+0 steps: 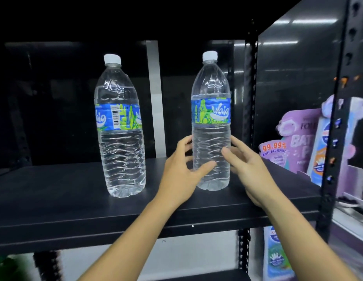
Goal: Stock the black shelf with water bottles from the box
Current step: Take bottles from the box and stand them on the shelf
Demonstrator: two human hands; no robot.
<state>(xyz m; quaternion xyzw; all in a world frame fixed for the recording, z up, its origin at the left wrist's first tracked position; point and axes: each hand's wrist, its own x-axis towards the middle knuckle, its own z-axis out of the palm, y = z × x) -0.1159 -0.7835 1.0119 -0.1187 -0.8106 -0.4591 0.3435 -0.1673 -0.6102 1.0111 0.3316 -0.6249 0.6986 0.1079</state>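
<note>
Black shelf (55, 191): one board, partly stocked. Water bottles stood on it: two, upright, capped, well apart, the first bottle (121, 126) at 9 o'clock of the second bottle (211, 118). Hands: two, flanking the second bottle's lower body, left hand (183, 173) at its 8 o'clock, right hand (250, 171) at its 4 o'clock. Fingers were spread, nearly straight and not clamped; firm contact could not be told. Box: not in view, so the remaining stock was unknown. Purple pouches (294, 142) at 3 o'clock: at least two.
</note>
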